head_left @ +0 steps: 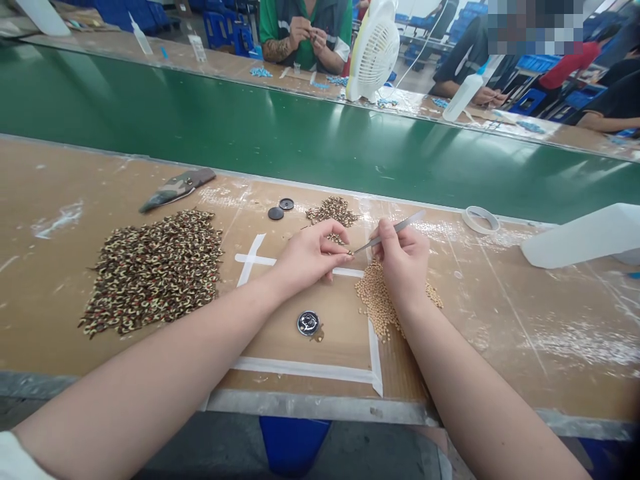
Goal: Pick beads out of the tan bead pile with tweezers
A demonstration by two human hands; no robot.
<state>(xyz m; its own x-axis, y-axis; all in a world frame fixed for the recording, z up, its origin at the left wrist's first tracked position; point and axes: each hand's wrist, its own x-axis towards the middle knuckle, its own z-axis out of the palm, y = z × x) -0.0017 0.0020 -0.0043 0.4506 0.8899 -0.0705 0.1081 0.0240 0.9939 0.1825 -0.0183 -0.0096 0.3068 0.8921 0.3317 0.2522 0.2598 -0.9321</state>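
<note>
My left hand [310, 255] is pinched shut on a tiny part I cannot make out, held above the white tape square [305, 367] on the wooden bench. My right hand [403, 257] grips metal tweezers [389, 233], whose tip points left and meets my left fingertips. Under my right wrist lies a heap of small tan beads [376, 300]. A large pile of brown, cream and red small parts [153, 270] lies to the left. A smaller pile of the same parts [333, 211] sits just beyond my hands. A small round metal lid [308, 323] holding something dark rests inside the square.
Two dark discs [281, 209] and a camouflage-patterned pouch [176, 189] lie near the green conveyor belt [300, 140]. A tape roll [480, 219] and a white bottle [583, 235] are at the right. Across the belt stand a white fan [374, 50] and seated workers.
</note>
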